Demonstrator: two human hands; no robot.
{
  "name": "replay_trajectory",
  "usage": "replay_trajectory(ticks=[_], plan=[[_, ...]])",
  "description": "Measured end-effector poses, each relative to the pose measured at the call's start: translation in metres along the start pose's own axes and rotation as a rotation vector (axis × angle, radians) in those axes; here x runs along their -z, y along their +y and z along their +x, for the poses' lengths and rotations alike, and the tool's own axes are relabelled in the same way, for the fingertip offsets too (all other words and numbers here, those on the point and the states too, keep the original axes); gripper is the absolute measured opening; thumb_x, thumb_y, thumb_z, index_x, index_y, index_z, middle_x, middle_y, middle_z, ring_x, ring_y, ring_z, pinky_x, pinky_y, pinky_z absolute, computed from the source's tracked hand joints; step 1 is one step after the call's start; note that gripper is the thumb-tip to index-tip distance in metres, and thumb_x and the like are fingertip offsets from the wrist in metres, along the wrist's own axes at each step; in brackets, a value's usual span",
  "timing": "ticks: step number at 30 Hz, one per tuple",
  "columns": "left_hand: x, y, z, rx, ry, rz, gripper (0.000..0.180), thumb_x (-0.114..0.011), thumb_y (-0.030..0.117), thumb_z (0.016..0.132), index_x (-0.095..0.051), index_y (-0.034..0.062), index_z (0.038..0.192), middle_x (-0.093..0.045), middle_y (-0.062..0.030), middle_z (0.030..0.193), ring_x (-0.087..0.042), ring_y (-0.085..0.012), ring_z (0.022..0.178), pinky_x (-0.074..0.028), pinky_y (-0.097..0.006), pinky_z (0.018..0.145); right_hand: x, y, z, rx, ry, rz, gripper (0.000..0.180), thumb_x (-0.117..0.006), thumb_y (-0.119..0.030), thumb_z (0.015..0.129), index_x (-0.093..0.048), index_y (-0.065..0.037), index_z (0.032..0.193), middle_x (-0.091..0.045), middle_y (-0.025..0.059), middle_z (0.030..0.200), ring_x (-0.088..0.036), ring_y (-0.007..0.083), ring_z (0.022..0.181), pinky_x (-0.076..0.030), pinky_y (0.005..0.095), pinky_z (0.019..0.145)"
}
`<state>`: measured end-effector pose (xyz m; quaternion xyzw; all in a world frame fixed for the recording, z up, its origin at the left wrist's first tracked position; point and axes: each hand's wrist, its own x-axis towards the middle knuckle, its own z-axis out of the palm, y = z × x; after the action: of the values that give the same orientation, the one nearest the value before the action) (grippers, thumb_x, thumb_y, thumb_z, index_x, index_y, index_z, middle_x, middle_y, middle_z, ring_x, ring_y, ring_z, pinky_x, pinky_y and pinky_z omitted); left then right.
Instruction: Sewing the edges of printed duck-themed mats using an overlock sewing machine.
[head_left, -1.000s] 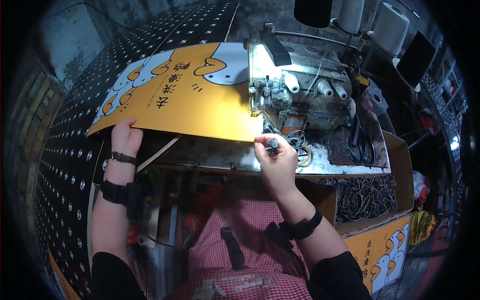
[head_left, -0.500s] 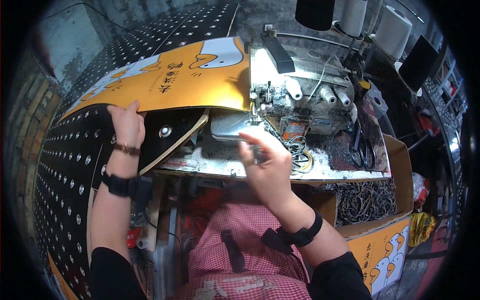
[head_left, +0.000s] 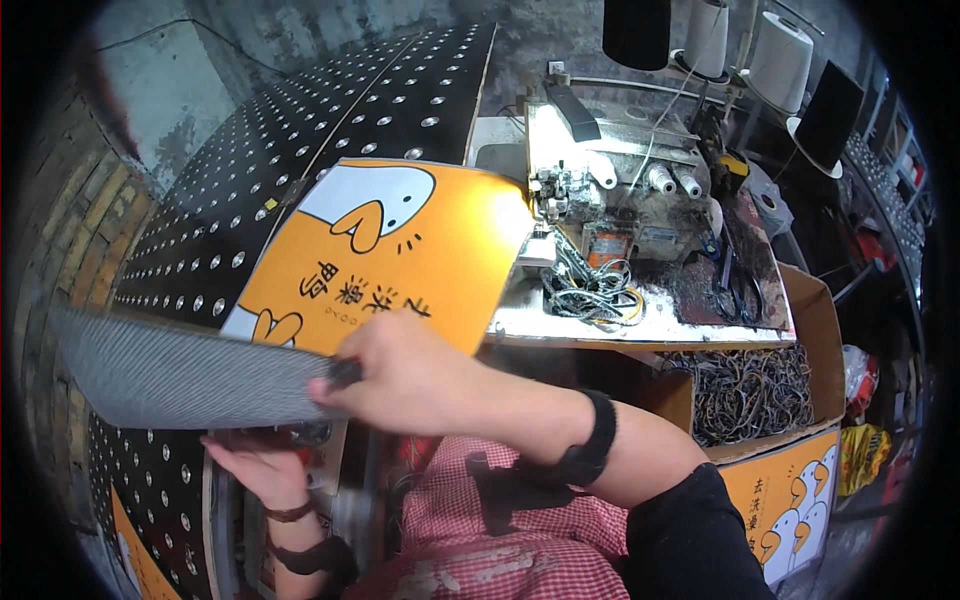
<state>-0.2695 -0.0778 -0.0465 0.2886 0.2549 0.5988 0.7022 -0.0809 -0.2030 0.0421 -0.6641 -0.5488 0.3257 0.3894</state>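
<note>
An orange mat [head_left: 440, 260] with white cartoon ducks lies turned at an angle on the sewing table. Its near left part is folded up, showing a grey ribbed underside [head_left: 200, 370]. My right hand [head_left: 395, 375] reaches across to the left and is closed at the mat's folded edge; a small dark thing shows at its fingertips, too blurred to name. Below the grey flap, my left hand [head_left: 265, 470] is palm up with fingers stretched, its fingertips close under the mat. An overlock sewing machine [head_left: 630, 170] stands at the mat's far right corner under a bright lamp.
Trimmed strips [head_left: 595, 295] and scissors [head_left: 738, 290] lie right of the machine's needle area. A cardboard box [head_left: 825, 350] full of trimmings stands at the right, with another orange mat [head_left: 790, 510] before it. A black studded board [head_left: 370, 110] runs along the left; thread cones [head_left: 780, 60] stand behind.
The mat has come away from the needle area, turned and been partly folded over toward me. My right hand has crossed left onto it; my left hand has dropped lower, beneath the flap.
</note>
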Motion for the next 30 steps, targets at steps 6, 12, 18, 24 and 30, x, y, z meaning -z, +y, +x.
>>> replay_trajectory(ticks=[6, 12, 18, 24, 30], plan=[[0.010, 0.013, 0.035, 0.246, -0.089, 0.010, 0.080, -0.044, 0.065, 0.076, -0.024, 0.0148, 0.135, -0.026, -0.0059, 0.137, -0.026, -0.0268, 0.124, -0.021, -0.044, 0.102, -0.016, 0.059, -0.016, -0.101, 0.092, 0.694, 0.032, -0.063, -0.026, 0.079, -0.061, 0.002, 0.093, -0.062, 0.0086, 0.076, -0.057, 0.0139, 0.067, -0.045, 0.0268, 0.063], [-0.007, 0.004, 0.039, 0.034, 0.049, 0.284, 0.075, -0.056, 0.051, 0.077, -0.030, 0.0052, 0.131, -0.034, -0.0083, 0.133, -0.031, -0.0259, 0.120, -0.024, -0.041, 0.101, -0.011, 0.086, -0.024, 0.026, 0.606, 0.551, 0.030, -0.063, -0.023, 0.079, -0.060, 0.003, 0.093, -0.063, 0.0103, 0.079, -0.058, 0.0146, 0.070, -0.045, 0.0260, 0.066], [0.009, 0.021, 0.016, 0.055, 0.019, 0.130, 0.061, -0.052, 0.045, 0.083, -0.037, 0.0042, 0.126, -0.042, -0.0083, 0.127, -0.041, -0.0241, 0.113, -0.034, -0.037, 0.096, 0.034, 0.154, 0.004, 0.005, 1.097, 0.196, 0.046, -0.063, -0.017, 0.075, -0.050, 0.005, 0.113, -0.058, 0.0164, 0.107, -0.058, 0.0223, 0.094, -0.045, 0.0302, 0.081], [0.026, 0.040, -0.005, 0.179, -0.131, 0.015, 0.058, -0.044, 0.047, 0.086, -0.039, 0.0050, 0.125, -0.044, -0.0108, 0.126, -0.044, -0.0234, 0.113, -0.034, -0.037, 0.099, 0.026, 0.146, -0.001, -0.145, 0.985, 0.131, 0.043, -0.062, -0.009, 0.071, -0.053, 0.006, 0.111, -0.059, 0.0148, 0.106, -0.057, 0.0162, 0.095, -0.042, 0.0264, 0.085], [0.046, 0.044, -0.018, 0.155, -0.217, 0.029, 0.058, -0.044, 0.047, 0.086, -0.039, 0.0051, 0.125, -0.044, -0.0105, 0.126, -0.045, -0.0230, 0.113, -0.035, -0.037, 0.098, 0.024, 0.138, -0.016, -0.186, 1.001, 0.092, 0.042, -0.056, -0.010, 0.071, -0.054, 0.003, 0.111, -0.062, 0.0201, 0.094, -0.062, 0.0238, 0.087, -0.047, 0.0311, 0.078]])
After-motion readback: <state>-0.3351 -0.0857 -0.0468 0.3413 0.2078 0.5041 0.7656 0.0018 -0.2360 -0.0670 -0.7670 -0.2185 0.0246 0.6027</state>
